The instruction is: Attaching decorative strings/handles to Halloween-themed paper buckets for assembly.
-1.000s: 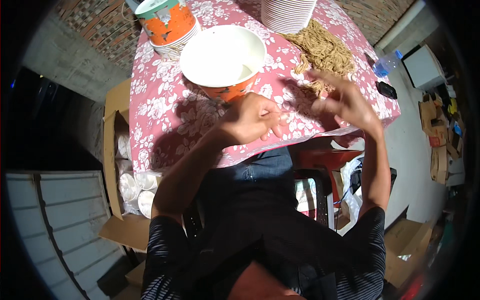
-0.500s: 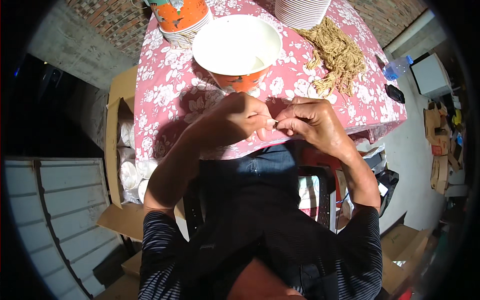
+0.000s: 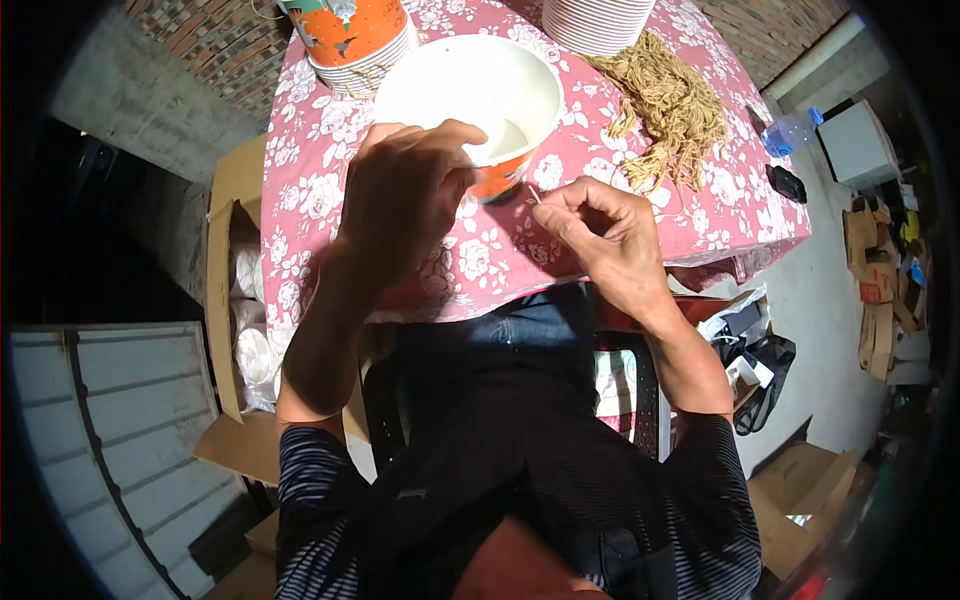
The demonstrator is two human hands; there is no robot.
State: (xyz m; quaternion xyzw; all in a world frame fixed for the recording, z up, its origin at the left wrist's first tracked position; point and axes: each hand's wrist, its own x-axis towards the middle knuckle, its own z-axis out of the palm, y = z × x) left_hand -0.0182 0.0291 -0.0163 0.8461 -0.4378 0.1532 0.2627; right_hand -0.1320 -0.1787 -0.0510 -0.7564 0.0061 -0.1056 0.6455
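Note:
A paper bucket (image 3: 535,95) with a white inside and an orange printed outside stands on the table in front of me. My left hand (image 3: 405,190) is raised at its near left rim. The fingers are apart and slightly blurred, with nothing visible between them; whether they touch the rim I cannot tell. Thumb and forefinger of my right hand (image 3: 605,235) pinch a short, pale cord end (image 3: 535,195) just right of the bucket's base. A heap of tan cords (image 3: 670,105) lies beyond that hand.
A pink flowered cloth covers the table (image 3: 320,200). Stacked orange buckets (image 3: 355,45) stand far left, and another bucket stack (image 3: 597,22) at the back. Near the right edge are a black case (image 3: 787,184) and a clear bottle (image 3: 792,132). An opened carton (image 3: 228,300) stands left of the table.
My hands were together at the table's near edge and have parted. The left has risen leftward and forward to the bucket rim; the right still pinches, slightly farther forward.

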